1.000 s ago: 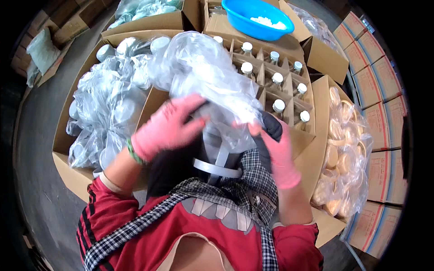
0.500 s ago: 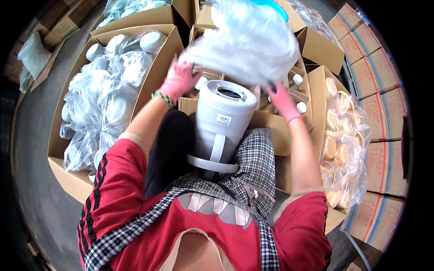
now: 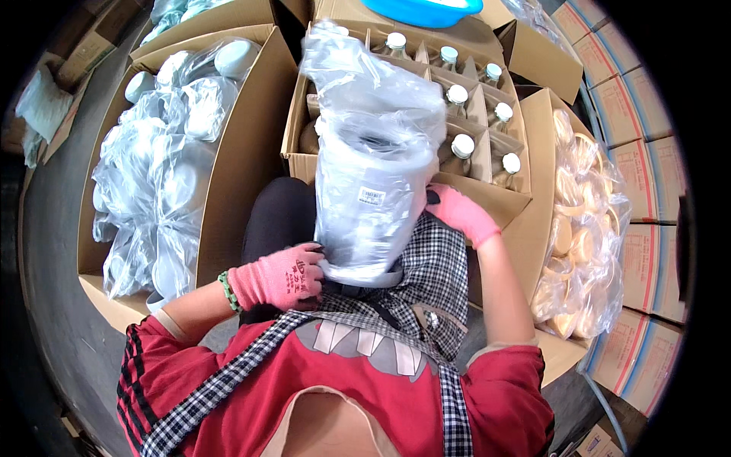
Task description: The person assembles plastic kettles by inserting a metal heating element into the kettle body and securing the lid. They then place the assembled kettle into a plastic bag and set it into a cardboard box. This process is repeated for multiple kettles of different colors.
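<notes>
A white cylindrical container (image 3: 365,206) stands upright on my lap, covered by a clear plastic bag (image 3: 373,99) drawn down over it. My left hand (image 3: 285,276), in a pink glove, grips the bag's lower edge at the container's bottom left. My right hand (image 3: 461,213), also pink-gloved, holds the bag against the container's right side. The container's dark round opening shows through the plastic at the top.
A long cardboard box (image 3: 244,152) at my left holds several bagged white containers. Ahead, a divided carton (image 3: 487,194) holds white-capped bottles (image 3: 463,145). A blue basin (image 3: 422,9) sits at the top. A bag of tan lids (image 3: 582,236) fills the right box, beside stacked cartons.
The plastic bag, held up above the bare container half a second ago, has been pulled down over it. My left hand dropped to the container's base; my right hand moved down its side.
</notes>
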Tool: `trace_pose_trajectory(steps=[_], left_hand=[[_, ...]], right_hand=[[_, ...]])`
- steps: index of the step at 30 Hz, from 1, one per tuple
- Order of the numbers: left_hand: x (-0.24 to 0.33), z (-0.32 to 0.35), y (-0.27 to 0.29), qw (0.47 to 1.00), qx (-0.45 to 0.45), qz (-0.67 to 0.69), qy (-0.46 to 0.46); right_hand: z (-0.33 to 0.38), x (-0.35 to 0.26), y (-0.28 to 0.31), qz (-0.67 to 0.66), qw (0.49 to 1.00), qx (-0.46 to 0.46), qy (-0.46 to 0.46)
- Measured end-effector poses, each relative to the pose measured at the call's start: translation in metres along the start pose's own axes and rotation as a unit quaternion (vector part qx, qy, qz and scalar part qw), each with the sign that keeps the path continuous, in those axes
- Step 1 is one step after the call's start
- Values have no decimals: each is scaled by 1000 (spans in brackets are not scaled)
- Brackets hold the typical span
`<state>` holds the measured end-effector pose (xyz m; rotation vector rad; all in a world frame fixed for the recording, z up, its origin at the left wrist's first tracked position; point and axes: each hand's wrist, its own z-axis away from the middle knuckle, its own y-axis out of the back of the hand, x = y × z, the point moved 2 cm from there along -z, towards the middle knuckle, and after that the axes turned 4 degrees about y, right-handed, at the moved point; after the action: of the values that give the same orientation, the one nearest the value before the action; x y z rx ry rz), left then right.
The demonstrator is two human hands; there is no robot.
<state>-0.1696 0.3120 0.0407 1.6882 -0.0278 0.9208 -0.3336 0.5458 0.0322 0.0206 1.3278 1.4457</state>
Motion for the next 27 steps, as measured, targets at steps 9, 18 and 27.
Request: trace_pose_trajectory(steps=[9,18,27], left_hand=[[-20,-28,3,794,134,390,446],[-18,-51,-31,742,102,516,415],[63,-1,126,708,408,538,207]], right_hand=[[-40,41,-38,100,990,-91,48],[-18,24,-30,173,983,-40,40],[102,-68,-36,22,987,151,43]])
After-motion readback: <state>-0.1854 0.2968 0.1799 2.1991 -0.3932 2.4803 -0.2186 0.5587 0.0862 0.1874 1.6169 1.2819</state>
